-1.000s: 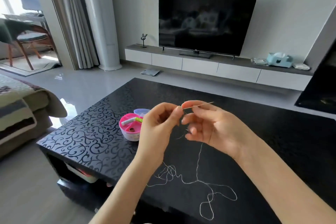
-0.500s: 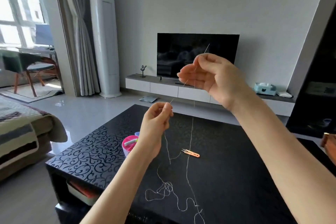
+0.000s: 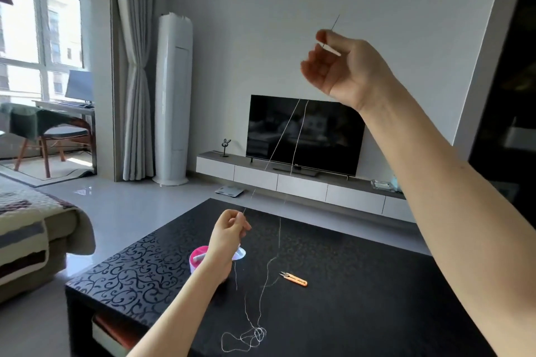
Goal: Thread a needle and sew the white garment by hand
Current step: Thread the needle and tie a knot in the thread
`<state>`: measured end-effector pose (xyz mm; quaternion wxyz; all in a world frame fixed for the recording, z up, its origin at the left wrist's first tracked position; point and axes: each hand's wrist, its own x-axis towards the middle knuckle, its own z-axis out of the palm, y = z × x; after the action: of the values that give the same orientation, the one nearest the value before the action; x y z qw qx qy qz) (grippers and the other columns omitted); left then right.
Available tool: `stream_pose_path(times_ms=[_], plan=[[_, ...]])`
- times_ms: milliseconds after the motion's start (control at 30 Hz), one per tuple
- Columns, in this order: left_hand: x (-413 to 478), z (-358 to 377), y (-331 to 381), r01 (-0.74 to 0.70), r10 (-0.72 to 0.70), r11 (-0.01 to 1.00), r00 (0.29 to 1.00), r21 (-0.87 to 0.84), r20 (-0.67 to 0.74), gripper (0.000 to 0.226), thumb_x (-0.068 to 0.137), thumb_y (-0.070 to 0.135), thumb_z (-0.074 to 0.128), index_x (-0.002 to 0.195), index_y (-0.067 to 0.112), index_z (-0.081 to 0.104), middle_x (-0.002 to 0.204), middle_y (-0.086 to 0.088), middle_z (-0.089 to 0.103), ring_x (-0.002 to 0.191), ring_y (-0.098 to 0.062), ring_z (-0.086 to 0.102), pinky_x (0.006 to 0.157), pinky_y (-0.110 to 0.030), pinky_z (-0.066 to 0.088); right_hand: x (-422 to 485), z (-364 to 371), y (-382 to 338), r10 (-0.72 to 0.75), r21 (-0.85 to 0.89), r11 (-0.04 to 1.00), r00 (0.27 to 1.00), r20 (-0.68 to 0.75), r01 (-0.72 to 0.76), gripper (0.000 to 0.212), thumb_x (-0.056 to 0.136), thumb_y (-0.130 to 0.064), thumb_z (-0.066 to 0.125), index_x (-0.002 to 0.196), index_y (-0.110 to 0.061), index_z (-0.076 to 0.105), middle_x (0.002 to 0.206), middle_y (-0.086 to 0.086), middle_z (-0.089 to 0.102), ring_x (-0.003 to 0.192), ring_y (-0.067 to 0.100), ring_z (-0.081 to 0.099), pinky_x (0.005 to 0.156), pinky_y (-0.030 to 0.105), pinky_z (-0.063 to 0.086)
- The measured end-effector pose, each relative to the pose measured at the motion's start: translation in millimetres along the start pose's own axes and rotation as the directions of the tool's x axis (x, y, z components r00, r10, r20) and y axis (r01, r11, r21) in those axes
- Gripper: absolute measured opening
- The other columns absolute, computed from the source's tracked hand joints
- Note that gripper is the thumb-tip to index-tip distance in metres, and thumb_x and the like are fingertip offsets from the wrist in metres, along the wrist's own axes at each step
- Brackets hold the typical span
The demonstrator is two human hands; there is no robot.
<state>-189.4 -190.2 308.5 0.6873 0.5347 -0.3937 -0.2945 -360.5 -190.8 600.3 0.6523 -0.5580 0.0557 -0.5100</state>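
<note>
Right hand point(image 3: 345, 66) pinching the needle point(image 3: 333, 26) is now swinging way up, pulling thread point(image 3: 256, 334) through; left hand point(image 3: 229, 236) is pinching the tail. Looking threaded, sewing's next.

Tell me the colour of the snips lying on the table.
Orange snips, metal tips; head view shows it best.

No legible text, label or number anywhere
</note>
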Motion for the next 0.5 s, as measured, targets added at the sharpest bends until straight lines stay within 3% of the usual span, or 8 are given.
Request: stream_pose_path(times_ms=[267,500], plan=[[-5,-11,-26,0.077,-0.077,0.997,0.997,0.007,0.007,0.018,0.101,0.015,0.043,0.086,0.009,0.052,0.076,-0.006,0.063,0.074,-0.020,0.059,0.064,-0.028,0.045,9,9,-43,-0.047,0.212,0.976,0.999,-0.006,0.048,0.023,0.100,-0.012,0.040,0.081,-0.009,0.052,0.047,0.001,0.044,0.035,0.011,0.039,0.039,0.016,0.032],[-25,8,-53,0.169,-0.174,0.982,0.983,0.084,0.062,0.014,0.101,0.009,0.037,0.093,0.006,0.047,0.077,-0.007,0.067,0.076,-0.021,0.061,0.069,-0.029,0.048,0,17,-76,-0.093,0.297,0.950,0.995,-0.028,0.098,0.025,0.099,-0.009,0.039,0.078,-0.007,0.053,0.045,0.003,0.044,0.033,0.012,0.039,0.038,0.016,0.031]])
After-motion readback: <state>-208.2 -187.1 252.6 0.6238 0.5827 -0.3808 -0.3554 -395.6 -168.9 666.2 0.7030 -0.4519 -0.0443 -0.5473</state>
